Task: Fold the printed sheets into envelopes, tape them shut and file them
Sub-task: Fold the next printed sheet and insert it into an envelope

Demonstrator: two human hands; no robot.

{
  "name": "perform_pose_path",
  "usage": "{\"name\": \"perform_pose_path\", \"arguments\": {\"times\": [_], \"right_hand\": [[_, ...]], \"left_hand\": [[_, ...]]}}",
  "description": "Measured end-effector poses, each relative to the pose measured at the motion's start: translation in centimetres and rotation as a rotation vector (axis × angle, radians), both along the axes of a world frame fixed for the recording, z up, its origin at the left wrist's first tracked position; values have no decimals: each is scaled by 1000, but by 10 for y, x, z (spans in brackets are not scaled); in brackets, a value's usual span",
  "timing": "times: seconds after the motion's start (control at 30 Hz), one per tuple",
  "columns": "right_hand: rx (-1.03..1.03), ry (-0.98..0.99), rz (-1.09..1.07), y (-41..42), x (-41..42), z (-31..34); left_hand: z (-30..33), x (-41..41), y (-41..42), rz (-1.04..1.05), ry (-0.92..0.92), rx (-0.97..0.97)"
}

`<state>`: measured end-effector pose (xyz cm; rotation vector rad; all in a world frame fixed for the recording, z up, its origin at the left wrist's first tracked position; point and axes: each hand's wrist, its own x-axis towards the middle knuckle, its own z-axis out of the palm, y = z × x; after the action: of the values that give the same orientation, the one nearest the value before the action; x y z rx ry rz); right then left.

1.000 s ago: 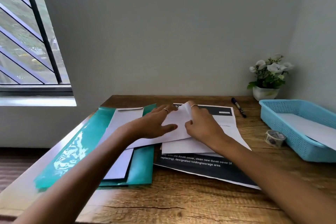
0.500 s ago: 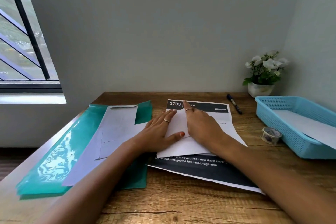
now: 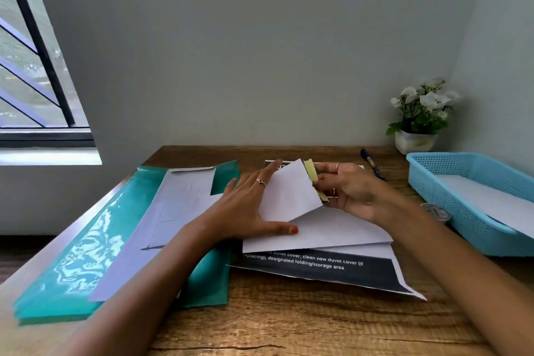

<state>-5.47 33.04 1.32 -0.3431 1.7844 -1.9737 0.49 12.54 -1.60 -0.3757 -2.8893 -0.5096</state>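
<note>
Nearest us on the worktop [image 3: 289, 321], a printed sheet [image 3: 318, 267] lies flat, not yet folded. On top of it, the left hand [image 3: 245, 211] presses an envelope [image 3: 312, 228] down, fingers spread and straight. The right hand [image 3: 352, 193] pinches the lifted flap [image 3: 289, 193] by its yellowish strip. So this one looks mid-way, untaped. Left, more envelopes lie on a green folder [image 3: 86, 254]. Far right, the tape [image 3: 436, 211] waits beside a blue tray [image 3: 450, 182] holding paper, possibly some filed.

My right hand [image 3: 351, 192] now lifts the white paper envelope's flap [image 3: 289, 193], which lay pressed flat 0.5 s ago.
</note>
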Motion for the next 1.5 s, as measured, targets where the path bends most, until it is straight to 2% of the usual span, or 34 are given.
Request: {"name": "perform_pose_path", "arguments": {"times": [0.2, 0.5, 0.8, 1.1, 1.17, 1.27, 1.37, 1.43, 1.5], "right_hand": [[41, 22, 10, -2, 4, -1], [131, -34, 169, 3, 15, -1], [67, -2, 123, -2, 21, 1], [211, 144, 70, -6, 28, 2], [309, 264, 3, -8, 29, -2], [592, 736, -195, -12, 26, -9], [620, 1085, -310, -13, 26, -9], [636, 1143, -305, -13, 25, -7], [675, 1099, -273, -14, 27, -6]], "left_hand": [[1, 0, 0, -7, 48, -43], [2, 4, 1, -74, 168, -15], [2, 6, 8, -8, 246, -121], [3, 6, 5, -12, 296, -152], [2, 5, 3, -1, 299, -179], [3, 6, 2, 35, 251, -200], [5, 5, 1, 80, 228, -209], [5, 4, 1, 97, 220, -208], [5, 4, 2, 97, 212, -225]]}}
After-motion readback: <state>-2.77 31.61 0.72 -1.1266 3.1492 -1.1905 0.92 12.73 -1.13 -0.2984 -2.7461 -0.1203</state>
